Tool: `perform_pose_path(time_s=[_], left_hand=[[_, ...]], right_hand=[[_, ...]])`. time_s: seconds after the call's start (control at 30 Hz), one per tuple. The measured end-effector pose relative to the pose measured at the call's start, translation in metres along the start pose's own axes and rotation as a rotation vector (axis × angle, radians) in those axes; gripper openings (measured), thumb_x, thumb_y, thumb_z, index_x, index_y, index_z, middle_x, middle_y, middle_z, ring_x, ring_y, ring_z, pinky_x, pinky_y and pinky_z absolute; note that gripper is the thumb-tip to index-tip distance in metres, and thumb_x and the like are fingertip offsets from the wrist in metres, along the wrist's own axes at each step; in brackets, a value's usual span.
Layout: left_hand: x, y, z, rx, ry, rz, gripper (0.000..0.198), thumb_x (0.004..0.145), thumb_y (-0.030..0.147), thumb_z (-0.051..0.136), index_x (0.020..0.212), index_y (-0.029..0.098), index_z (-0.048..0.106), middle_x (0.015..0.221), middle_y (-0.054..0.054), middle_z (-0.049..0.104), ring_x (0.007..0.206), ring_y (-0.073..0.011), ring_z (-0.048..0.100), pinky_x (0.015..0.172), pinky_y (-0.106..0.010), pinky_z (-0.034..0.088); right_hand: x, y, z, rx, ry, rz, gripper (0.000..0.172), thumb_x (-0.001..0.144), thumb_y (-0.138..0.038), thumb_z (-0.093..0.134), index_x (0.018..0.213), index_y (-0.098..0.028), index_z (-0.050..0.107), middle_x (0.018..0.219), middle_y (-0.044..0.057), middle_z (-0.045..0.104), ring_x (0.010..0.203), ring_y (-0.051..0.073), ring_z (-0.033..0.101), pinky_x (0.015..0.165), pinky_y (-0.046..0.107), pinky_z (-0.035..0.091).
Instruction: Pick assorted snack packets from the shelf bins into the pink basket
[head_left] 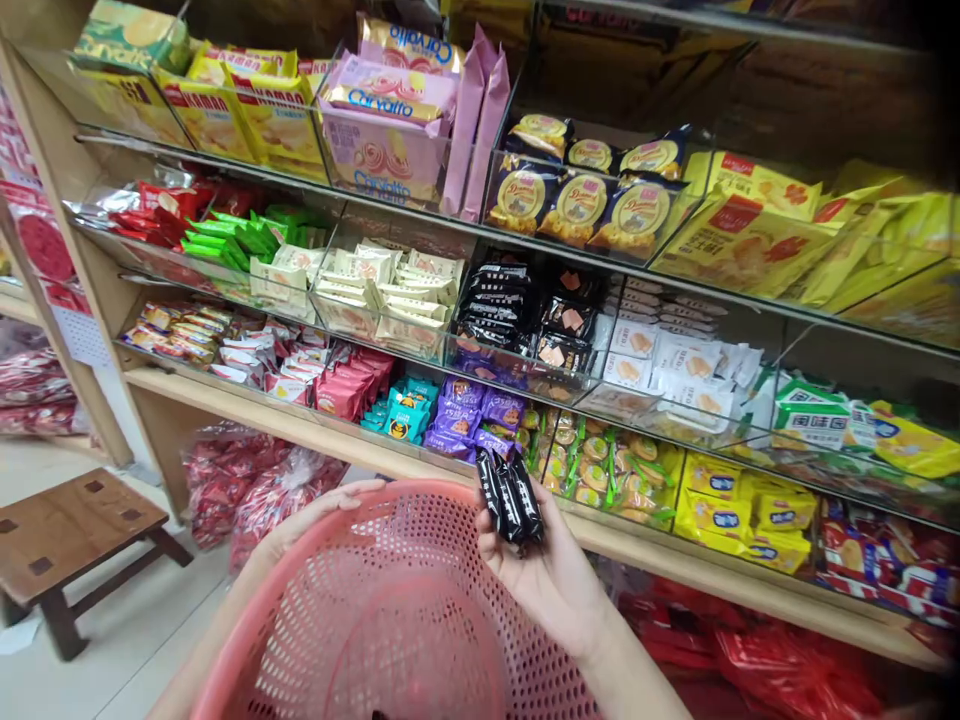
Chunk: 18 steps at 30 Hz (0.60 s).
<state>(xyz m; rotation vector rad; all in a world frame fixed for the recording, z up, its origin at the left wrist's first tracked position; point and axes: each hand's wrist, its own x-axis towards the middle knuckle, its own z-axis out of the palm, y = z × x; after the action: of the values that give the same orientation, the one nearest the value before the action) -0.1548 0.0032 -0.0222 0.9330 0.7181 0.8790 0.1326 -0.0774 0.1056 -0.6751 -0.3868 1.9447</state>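
My left hand (319, 515) grips the rim of a pink plastic basket (405, 570) on its far left side; some of the fingers are hidden behind the rim. Held over the basket's right rim, several black snack packets (510, 500) lie side by side in my right hand (544, 570), its fingers curled round them. The basket has a perforated wall, and a small dark piece shows at the bottom edge of the view. Black packets of a similar look (495, 300) are stacked in a clear bin on the middle shelf, just above my right hand.
Tiered shelves hold clear bins of wrapped snacks, including purple packets (457, 415), white packets (690, 370) and yellow packets (742, 510). A wooden stool (75, 530) stands on the tiled floor at left. Bagged red goods (255, 480) sit under the lowest shelf.
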Motion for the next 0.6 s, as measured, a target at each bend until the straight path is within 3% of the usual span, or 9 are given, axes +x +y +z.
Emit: perform_pose_path(time_s=[0.1, 0.17, 0.3, 0.47, 0.6], left_hand=[[0.000, 0.003, 0.006, -0.005, 0.002, -0.013, 0.041, 0.071, 0.024, 0.059, 0.111, 0.026, 0.062, 0.135, 0.003, 0.052, 0.132, -0.0287, 0.034, 0.098, -0.041, 0.039], [0.001, 0.003, 0.007, -0.014, -0.003, -0.005, 0.045, 0.073, 0.024, 0.058, 0.117, 0.024, 0.059, 0.138, 0.000, 0.049, 0.131, -0.0303, 0.035, 0.098, -0.043, 0.039], [0.000, -0.001, 0.005, -0.012, 0.027, -0.005, 0.045, 0.077, 0.024, 0.056, 0.121, 0.021, 0.055, 0.143, 0.000, 0.043, 0.132, -0.0305, 0.032, 0.101, -0.043, 0.036], [-0.001, -0.002, 0.007, -0.007, -0.006, 0.011, 0.042, 0.079, 0.022, 0.053, 0.121, 0.023, 0.054, 0.139, 0.003, 0.047, 0.132, -0.0282, 0.032, 0.102, -0.042, 0.035], [-0.002, -0.003, 0.004, 0.025, 0.009, 0.031, 0.039, 0.078, 0.023, 0.053, 0.117, 0.024, 0.059, 0.140, 0.003, 0.046, 0.134, -0.0281, 0.028, 0.101, -0.042, 0.036]], right_hand=[[-0.001, 0.009, -0.018, -0.311, -0.005, -0.019, 0.025, 0.082, -0.041, 0.060, 0.091, -0.018, 0.063, 0.082, 0.000, 0.065, 0.066, 0.010, 0.057, 0.062, 0.022, 0.047], [-0.005, 0.015, -0.031, -0.569, -0.024, -0.015, 0.022, 0.079, -0.040, 0.064, 0.083, -0.019, 0.064, 0.078, -0.002, 0.064, 0.072, 0.011, 0.058, 0.068, 0.022, 0.046], [-0.017, 0.025, -0.047, -1.003, -0.046, 0.060, 0.038, 0.075, -0.046, 0.066, 0.104, -0.022, 0.065, 0.102, 0.002, 0.066, 0.105, 0.017, 0.056, 0.095, 0.031, 0.038], [-0.032, 0.036, -0.051, -1.199, -0.281, 0.161, 0.044, 0.077, -0.050, 0.061, 0.110, -0.021, 0.064, 0.109, 0.005, 0.066, 0.105, 0.022, 0.057, 0.095, 0.038, 0.040], [-0.034, 0.052, -0.059, -1.251, -0.335, 0.178, 0.050, 0.074, -0.049, 0.064, 0.115, -0.019, 0.061, 0.108, 0.006, 0.067, 0.102, 0.023, 0.059, 0.091, 0.037, 0.043]])
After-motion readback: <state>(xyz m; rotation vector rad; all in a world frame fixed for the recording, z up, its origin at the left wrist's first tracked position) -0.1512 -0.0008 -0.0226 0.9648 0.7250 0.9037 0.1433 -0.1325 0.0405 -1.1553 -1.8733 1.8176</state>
